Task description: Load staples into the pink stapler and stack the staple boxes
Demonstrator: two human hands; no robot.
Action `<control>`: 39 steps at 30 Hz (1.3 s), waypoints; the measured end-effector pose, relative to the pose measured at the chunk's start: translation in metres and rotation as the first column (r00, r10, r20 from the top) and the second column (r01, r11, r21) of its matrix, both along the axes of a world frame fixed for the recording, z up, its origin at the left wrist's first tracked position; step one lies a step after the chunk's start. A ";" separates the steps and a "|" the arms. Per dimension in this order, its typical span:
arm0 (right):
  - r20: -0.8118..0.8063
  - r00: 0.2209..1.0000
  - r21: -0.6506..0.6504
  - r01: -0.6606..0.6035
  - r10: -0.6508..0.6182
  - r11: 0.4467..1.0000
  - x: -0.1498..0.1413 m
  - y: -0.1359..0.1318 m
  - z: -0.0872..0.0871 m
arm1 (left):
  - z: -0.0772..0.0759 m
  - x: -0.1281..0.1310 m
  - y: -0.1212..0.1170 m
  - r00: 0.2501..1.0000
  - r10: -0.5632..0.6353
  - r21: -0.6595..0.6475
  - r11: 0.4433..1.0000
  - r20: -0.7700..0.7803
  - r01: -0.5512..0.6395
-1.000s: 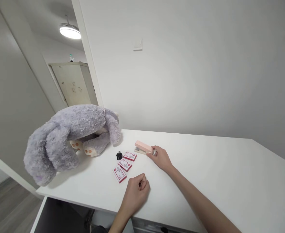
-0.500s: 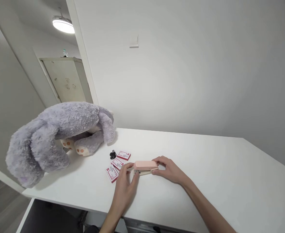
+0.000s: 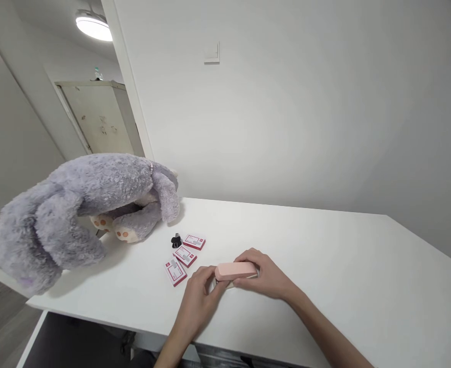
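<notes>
A pink stapler point(image 3: 236, 271) with a pale base lies near the front of the white table, between my two hands. My left hand point(image 3: 201, 294) is closed on its left end, thumb in front and fingers behind. From the right, my right hand point(image 3: 264, 276) grips the other end between thumb and fingers. Part of the stapler's base is hidden by my thumbs. Left of my left hand lie three small red-and-white boxes, the nearest staple box point(image 3: 175, 271) close to my knuckles. Beside them sits a small black staple remover point(image 3: 176, 240).
A large lavender plush toy point(image 3: 106, 184) slumps over the left side of the white table point(image 3: 306, 245). Behind the table rises a white wall with a switch point(image 3: 212, 53). An open drawer point(image 3: 83, 337) shows below the front left edge.
The stapler has come slightly toward me and its front gap is now less visible. My right hand has moved further over it. The view has tilted and shifted a little.
</notes>
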State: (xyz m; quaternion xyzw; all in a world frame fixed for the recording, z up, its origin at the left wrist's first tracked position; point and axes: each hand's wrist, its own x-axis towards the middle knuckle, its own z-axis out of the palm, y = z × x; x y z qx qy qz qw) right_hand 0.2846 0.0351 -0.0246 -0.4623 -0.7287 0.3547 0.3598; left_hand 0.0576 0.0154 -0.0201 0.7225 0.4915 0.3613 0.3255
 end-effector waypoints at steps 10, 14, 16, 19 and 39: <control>-0.105 0.992 -0.154 -0.082 0.066 0.985 0.000 0.001 -0.002 | 0.000 0.001 -0.001 0.999 -0.026 0.013 1.000 -0.047 0.027; -0.181 0.976 -0.170 -0.156 0.125 0.973 0.002 0.000 -0.003 | 0.001 0.001 -0.001 0.998 -0.051 0.016 0.999 -0.038 0.052; -0.215 0.965 -0.176 -0.187 0.148 0.966 0.002 -0.001 -0.002 | 0.001 0.001 -0.001 0.998 -0.048 0.029 0.998 -0.036 0.049; -0.257 0.952 -0.188 -0.217 0.166 0.958 0.001 -0.002 -0.001 | 0.000 0.002 -0.001 0.998 -0.038 0.045 0.998 -0.053 0.041; -0.597 0.784 -0.234 -0.374 0.171 0.897 0.001 0.000 0.003 | 0.007 0.005 -0.007 0.977 -0.058 0.027 0.998 -0.204 0.065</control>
